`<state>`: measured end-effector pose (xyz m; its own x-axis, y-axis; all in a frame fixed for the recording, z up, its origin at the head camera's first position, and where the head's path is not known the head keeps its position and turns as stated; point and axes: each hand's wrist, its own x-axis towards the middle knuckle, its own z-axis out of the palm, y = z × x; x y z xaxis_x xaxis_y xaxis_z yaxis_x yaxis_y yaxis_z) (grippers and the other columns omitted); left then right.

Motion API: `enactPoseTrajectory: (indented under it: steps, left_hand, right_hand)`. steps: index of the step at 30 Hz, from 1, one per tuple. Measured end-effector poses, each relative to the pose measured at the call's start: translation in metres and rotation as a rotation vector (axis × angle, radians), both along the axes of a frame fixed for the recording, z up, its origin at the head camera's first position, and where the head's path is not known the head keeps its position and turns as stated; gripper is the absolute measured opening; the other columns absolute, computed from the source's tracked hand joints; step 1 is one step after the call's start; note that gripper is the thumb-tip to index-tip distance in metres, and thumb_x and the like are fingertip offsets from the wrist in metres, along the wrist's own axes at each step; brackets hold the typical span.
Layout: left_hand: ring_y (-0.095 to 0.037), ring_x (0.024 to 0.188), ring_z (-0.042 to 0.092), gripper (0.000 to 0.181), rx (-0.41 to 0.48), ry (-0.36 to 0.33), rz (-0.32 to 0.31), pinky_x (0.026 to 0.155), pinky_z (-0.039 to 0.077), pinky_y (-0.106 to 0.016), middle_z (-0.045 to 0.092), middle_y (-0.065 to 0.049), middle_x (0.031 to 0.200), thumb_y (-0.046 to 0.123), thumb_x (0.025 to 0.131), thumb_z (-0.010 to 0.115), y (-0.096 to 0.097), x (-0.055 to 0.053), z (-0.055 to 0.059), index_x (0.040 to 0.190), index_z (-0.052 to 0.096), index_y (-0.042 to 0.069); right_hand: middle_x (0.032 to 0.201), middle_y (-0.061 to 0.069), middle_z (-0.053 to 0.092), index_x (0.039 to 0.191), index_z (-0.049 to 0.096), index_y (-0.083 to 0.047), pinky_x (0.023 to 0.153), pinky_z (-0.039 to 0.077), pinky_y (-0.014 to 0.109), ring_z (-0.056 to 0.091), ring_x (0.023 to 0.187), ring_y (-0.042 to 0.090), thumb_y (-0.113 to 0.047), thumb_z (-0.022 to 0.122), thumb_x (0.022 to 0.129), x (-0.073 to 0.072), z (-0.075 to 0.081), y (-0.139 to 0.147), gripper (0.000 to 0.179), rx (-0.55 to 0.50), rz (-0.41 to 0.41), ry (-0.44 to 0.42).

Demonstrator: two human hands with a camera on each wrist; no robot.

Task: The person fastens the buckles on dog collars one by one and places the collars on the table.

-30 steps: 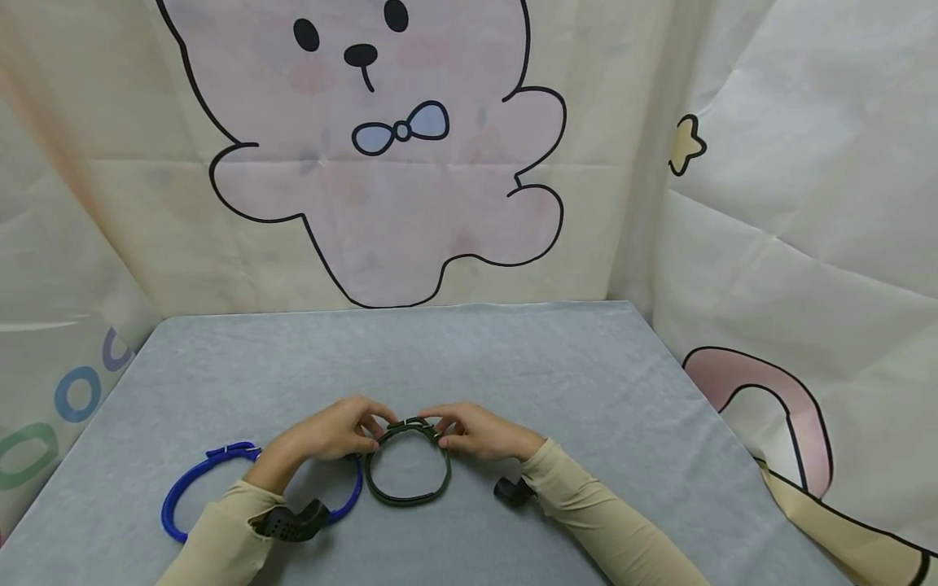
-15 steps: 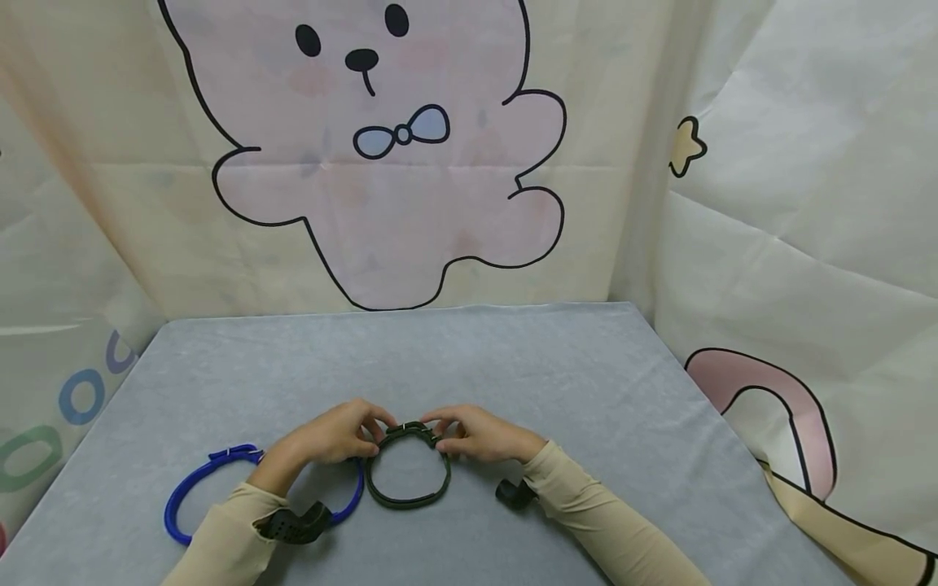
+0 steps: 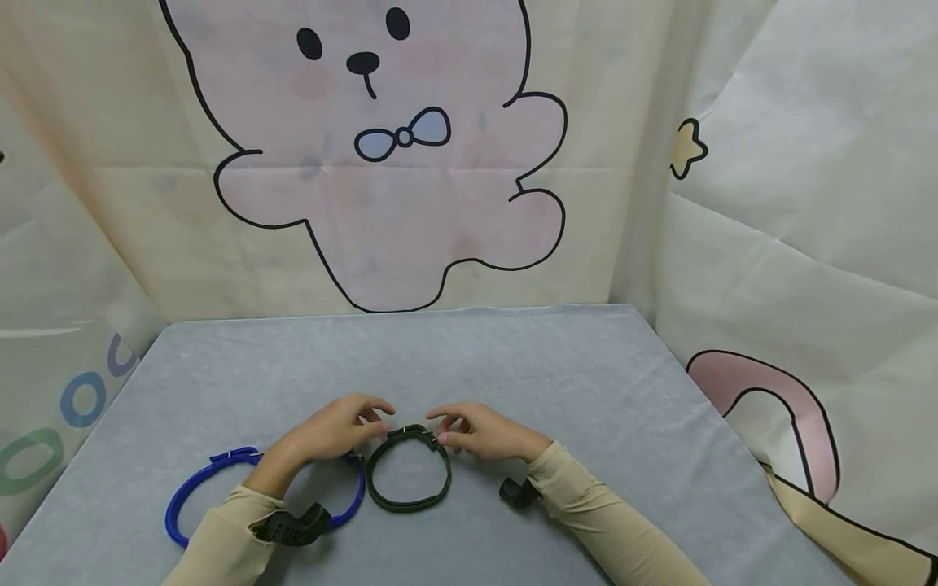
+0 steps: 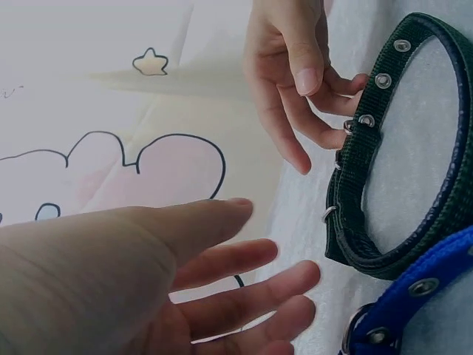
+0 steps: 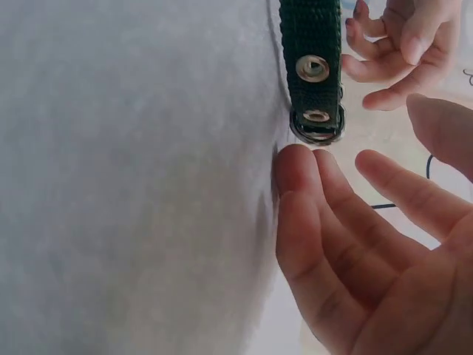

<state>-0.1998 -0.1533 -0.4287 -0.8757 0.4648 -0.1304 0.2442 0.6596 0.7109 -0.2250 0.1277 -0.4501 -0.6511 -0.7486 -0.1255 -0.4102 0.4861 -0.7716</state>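
A dark green collar (image 3: 404, 507) with metal eyelets and a buckle is looped in a ring on the table between both hands. My left hand (image 3: 340, 426) is just off its upper left side, and in the left wrist view the fingers (image 4: 244, 296) are spread with nothing between them. At the upper right, my right hand (image 3: 485, 431) has loosely bent fingers. The right wrist view has its fingertips (image 5: 297, 168) right at the collar's metal ring (image 5: 319, 134), not gripping it. Under my left forearm lies a blue collar (image 3: 174, 505), partly hidden.
The collars lie on a grey cloth-covered table (image 3: 469, 350). Its far edge meets a curtain (image 3: 469, 203) printed with a cartoon bear, and side curtains flank it. Black wrist devices (image 3: 295, 526) sit at both sleeves. The blue collar is close beside the green one.
My left fingers have come off the green collar and drawn slightly up and left. The right hand has eased slightly right. The collars stay in place.
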Motion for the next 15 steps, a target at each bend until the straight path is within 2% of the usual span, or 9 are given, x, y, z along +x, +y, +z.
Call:
enactPoseTrajectory:
  steps: [4,8,12,15]
  left_hand:
    - [-0.019,0.095,0.068,0.031,-0.011,0.069,0.064,0.077,0.056,-0.038,0.073,-0.010,0.113,0.023,0.102,0.061,0.0004,-0.0006,0.0011,0.129,0.067,0.010]
    - [-0.019,0.091,0.068,0.031,0.015,0.128,0.094,0.075,0.056,-0.037,0.072,-0.014,0.116,0.021,0.102,0.061,-0.0002,-0.0007,0.0026,0.130,0.066,0.008]
    - [-0.016,0.088,0.067,0.032,0.046,0.158,0.119,0.071,0.054,-0.033,0.073,-0.014,0.115,0.022,0.102,0.061,-0.0004,-0.0014,0.0033,0.130,0.066,0.008]
    - [-0.018,0.089,0.068,0.032,0.080,0.172,0.134,0.071,0.054,-0.032,0.073,-0.012,0.113,0.023,0.102,0.061,0.0001,-0.0018,0.0033,0.130,0.066,0.008]
  right_hand:
    - [0.119,0.014,0.069,0.145,0.053,-0.007,0.065,0.051,0.023,0.069,0.083,0.019,-0.018,0.055,0.105,-0.0012,0.0020,0.0016,0.041,-0.020,-0.011,0.034]
    - [0.117,0.014,0.070,0.144,0.054,-0.007,0.068,0.052,0.022,0.070,0.083,0.022,-0.018,0.055,0.105,-0.0018,0.0044,0.0027,0.040,-0.038,-0.026,0.067]
    - [0.114,0.014,0.070,0.142,0.056,-0.005,0.067,0.052,0.023,0.070,0.083,0.025,-0.017,0.056,0.105,-0.0032,0.0076,0.0033,0.039,-0.063,-0.047,0.096]
    - [0.114,0.013,0.071,0.141,0.056,-0.004,0.068,0.052,0.024,0.069,0.085,0.025,-0.017,0.056,0.105,-0.0048,0.0091,0.0046,0.039,-0.075,-0.077,0.126]
